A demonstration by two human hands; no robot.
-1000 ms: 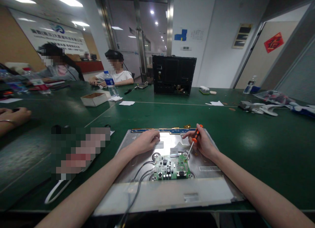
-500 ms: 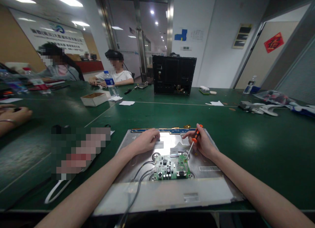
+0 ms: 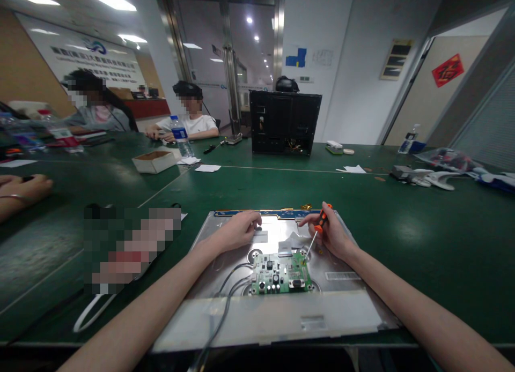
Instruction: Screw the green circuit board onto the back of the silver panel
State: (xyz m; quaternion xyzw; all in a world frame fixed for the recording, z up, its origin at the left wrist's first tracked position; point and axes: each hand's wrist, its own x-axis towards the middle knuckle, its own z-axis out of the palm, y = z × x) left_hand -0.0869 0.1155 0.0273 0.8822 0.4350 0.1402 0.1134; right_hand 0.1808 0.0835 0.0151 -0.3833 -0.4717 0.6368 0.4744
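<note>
Two hands work over a metal panel [image 3: 346, 254] lying flat at the lower centre of the frame on a green table [image 3: 422, 222]. At the panel's middle sits a green circuit board [image 3: 281, 273], with grey cables [image 3: 225, 291] running from its left side toward the bottom edge. Closed around an orange-handled screwdriver [image 3: 317, 230], the right hand [image 3: 332, 232] points the tip down at the board's upper right corner. Resting palm-down on the panel's upper left, the left hand [image 3: 239, 230] has loosely curled fingers that grip nothing. Farther up the frame stands a black monitor casing [image 3: 284, 123], and at upper left a water bottle [image 3: 179, 136] and a cardboard box [image 3: 155, 161].
</note>
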